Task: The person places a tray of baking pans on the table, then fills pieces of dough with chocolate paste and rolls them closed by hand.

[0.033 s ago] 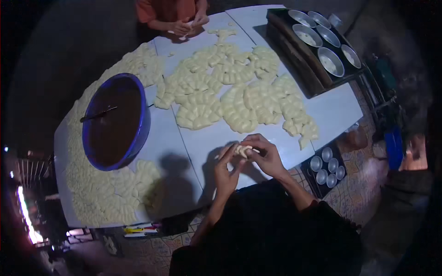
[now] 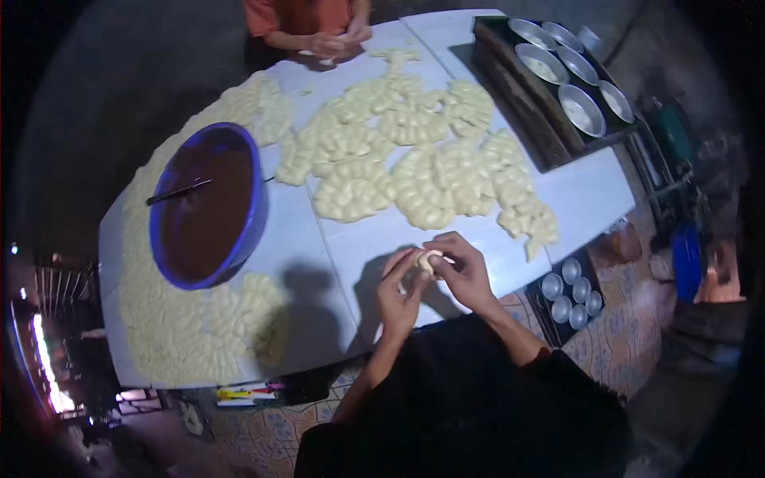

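My left hand (image 2: 397, 299) and my right hand (image 2: 466, 277) meet above the near edge of the white table (image 2: 362, 247). A small pale piece of dough (image 2: 429, 260) is pinched between their fingertips, partly covered by the fingers. Just beyond my hands lie many shaped dough pieces (image 2: 426, 187), set close together in curved rows. Left of these stands a blue basin (image 2: 259, 219) of smooth brown filling (image 2: 209, 215). A dark-handled tool (image 2: 179, 191) rests across the filling with one end on the rim.
More dough pieces (image 2: 179, 342) cover the table's left side. Across the table, another person's hands (image 2: 339, 45) work a small pale piece. A raised dark tray (image 2: 526, 103) holds oval metal tins (image 2: 582, 110) at far right. Smaller tins (image 2: 561, 309) sit on a low tray beside the table.
The view has shifted a little, so the table and basin appear slightly farther right. Between my fingertips the dough has turned and now looks more curled. Both hands keep hold of it.
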A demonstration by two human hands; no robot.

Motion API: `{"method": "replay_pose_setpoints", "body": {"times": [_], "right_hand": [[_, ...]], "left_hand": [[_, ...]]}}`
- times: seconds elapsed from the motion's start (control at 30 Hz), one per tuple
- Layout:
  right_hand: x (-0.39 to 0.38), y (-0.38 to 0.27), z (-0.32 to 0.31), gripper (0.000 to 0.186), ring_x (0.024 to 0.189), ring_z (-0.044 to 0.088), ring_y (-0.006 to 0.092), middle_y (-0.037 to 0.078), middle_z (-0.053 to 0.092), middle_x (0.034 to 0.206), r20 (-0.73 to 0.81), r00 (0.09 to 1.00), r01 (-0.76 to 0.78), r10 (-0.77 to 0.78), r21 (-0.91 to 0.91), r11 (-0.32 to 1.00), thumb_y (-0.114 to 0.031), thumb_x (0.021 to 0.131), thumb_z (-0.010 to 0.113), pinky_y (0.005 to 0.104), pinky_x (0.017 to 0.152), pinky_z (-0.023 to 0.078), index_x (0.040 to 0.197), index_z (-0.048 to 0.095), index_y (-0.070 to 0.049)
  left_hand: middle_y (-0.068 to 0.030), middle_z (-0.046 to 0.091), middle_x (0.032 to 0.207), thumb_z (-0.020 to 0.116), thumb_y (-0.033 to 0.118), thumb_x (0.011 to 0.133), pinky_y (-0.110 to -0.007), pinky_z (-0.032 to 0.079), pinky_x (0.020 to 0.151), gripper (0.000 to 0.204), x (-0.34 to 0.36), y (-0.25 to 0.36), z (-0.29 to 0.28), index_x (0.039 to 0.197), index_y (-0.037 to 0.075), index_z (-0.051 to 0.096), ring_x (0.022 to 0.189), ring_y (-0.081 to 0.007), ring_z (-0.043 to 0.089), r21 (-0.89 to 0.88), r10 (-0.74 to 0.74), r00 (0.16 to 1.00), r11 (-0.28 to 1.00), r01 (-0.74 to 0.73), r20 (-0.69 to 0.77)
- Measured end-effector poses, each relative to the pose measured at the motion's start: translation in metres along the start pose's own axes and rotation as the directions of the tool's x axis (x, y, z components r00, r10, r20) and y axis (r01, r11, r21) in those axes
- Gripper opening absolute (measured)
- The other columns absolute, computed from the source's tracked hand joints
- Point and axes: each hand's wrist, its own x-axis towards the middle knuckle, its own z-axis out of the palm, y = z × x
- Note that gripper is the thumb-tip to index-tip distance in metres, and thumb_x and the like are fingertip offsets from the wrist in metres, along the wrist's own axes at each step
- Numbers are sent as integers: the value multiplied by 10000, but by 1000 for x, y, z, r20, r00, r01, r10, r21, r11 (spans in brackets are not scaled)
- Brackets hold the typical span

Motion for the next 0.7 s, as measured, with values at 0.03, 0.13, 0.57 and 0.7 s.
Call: {"method": "replay_pose_setpoints", "body": {"times": [0.03,0.13,0.57,0.7], "right_hand": [[2,-2,11,213,854,534,107,70,521,1011,-53,998,-18,17,-17,1000,-98,878,608,226,680,483,1057,625,15],[14,21,14,214,799,536,97,62,529,992,0,991,132,-133,-105,986,-137,932,535,206,632,472,1032,616,34],[57,16,44,1021,1295,339,266,155,207,1459,599,797,-180,-81,362,915,-578,818,587,386,1047,304,1465,-46,-105],[60,23,48,1214,1183,366,247,97,157,1495,434,897,-199,87,220,955,-832,609,547,464,894,403,1492,11,-193]], "left_hand": [[-112,623,1046,688,86,812,-295,448,858,226,-3,-3,-2,1011,-19,665,954,-198,590,-54,-12,996,999,7,-83],[-96,636,995,689,76,816,-274,466,793,188,-8,-1,-6,969,-33,671,860,-168,602,-261,-177,972,956,132,-153],[-239,498,1267,463,688,811,-455,416,978,908,48,37,-68,1314,-65,397,1146,-336,507,-926,8,927,63,373,374],[-231,553,1173,199,593,945,-434,405,979,786,150,-5,-177,1231,-99,436,1137,-300,522,-576,-26,995,817,-32,-91]]}}
